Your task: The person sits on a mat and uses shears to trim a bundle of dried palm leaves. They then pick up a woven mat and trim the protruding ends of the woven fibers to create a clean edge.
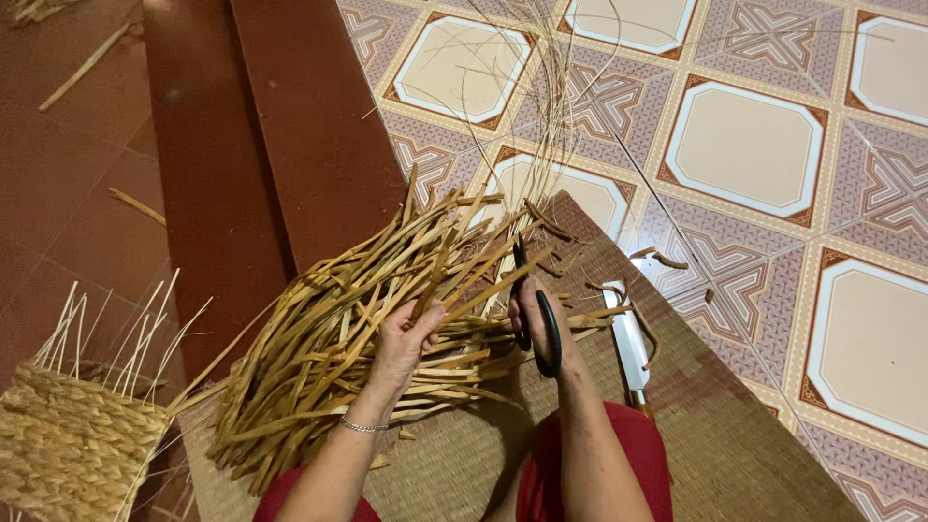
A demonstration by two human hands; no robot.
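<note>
A big loose bundle of flat golden straw strips (338, 338) lies across a woven mat (715, 435) in front of me. My left hand (406, 338) rests on top of the bundle, fingers curled around a few strips. My right hand (541, 324) grips black-handled scissors (547, 333), whose blades point away from me into the strips. Thin pale fibres (556, 116) rise from the far end of the bundle. My knees in red cloth (633, 454) show at the bottom edge.
A knife with a broad flat blade (626, 343) lies on the mat right of my right hand. A partly woven straw basket (72, 440) stands at the lower left. Dark red steps (261, 145) run on the left, patterned floor tiles (744, 145) on the right. Cut straw bits (660, 258) lie scattered.
</note>
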